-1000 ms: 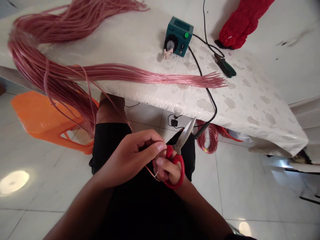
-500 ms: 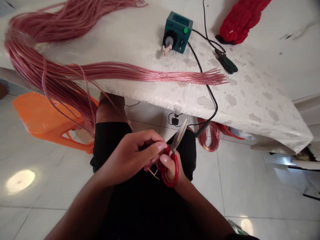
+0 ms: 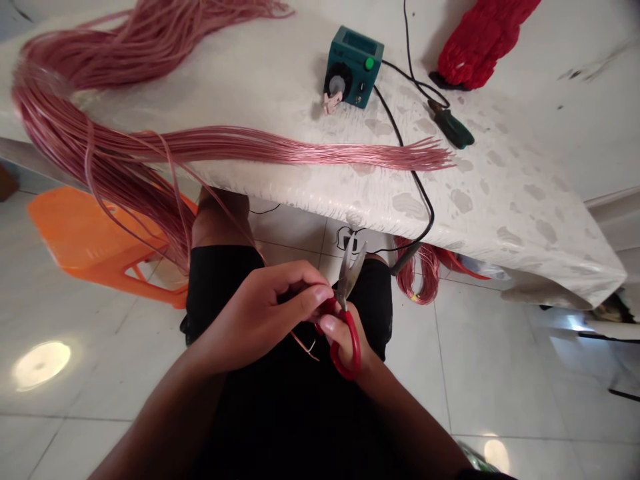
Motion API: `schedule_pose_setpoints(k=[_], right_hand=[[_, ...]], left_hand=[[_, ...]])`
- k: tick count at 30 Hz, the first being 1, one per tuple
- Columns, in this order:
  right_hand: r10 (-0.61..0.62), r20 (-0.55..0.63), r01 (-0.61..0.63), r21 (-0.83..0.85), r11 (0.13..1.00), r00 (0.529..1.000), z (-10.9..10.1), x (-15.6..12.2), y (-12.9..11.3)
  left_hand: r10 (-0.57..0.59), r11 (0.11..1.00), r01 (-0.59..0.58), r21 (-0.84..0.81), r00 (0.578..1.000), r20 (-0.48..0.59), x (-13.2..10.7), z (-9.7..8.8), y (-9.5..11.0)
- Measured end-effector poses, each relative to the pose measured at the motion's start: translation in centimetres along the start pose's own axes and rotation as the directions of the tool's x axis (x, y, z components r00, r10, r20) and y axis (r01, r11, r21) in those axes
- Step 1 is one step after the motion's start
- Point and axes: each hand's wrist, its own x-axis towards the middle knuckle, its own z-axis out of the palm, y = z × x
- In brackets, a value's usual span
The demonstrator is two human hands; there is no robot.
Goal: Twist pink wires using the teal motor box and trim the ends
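Over my lap, my left hand [image 3: 285, 303] is closed on a thin pink wire [image 3: 303, 343], whose end splits into two short tips below the fingers. My right hand [image 3: 350, 333] grips red-handled scissors [image 3: 353, 273], thumb through one loop. The blades point up and away from me and stand apart, with no wire between them that I can see. Both hands meet near the scissors' pivot, where fingers hide part of the red handle. A long bundle of pink wires [image 3: 300, 150] lies along the table edge, its loose ends to the right.
On the table [image 3: 500, 180] stands a green box with a knob [image 3: 355, 67], its black cable [image 3: 425, 207] hanging over the edge. Green-handled pliers [image 3: 453, 125] and a red bundle [image 3: 485, 47] lie farther right. An orange stool [image 3: 100, 240] is at left; a wire coil [image 3: 417, 273] hangs below the table.
The scissor blades have spread from nearly closed to apart, and the handle loops have shifted with my right thumb. My left hand stays almost still with the wire.
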Motion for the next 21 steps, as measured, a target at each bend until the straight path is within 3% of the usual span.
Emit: schedule_pose_setpoints(k=[11,16,21], right_hand=[[0.129,0.052,-0.128,-0.022,0.992,0.99,0.5,0.0,-1.4],[0.174,0.123,-0.172,-0.023,0.985,0.977,0.3,-0.1,-2.1],[0.152,0.145,-0.148,-0.037,0.988,0.978,-0.2,-0.1,-2.2]], left_hand=[[-0.019,0.999,0.018,-0.039,1.0,-0.012,-0.2,-0.3,-0.1],[0.052,0.998,-0.057,-0.041,0.993,-0.106,0.0,-0.8,0.4],[0.11,0.993,-0.115,-0.035,0.986,-0.125,0.0,-1.2,0.4]])
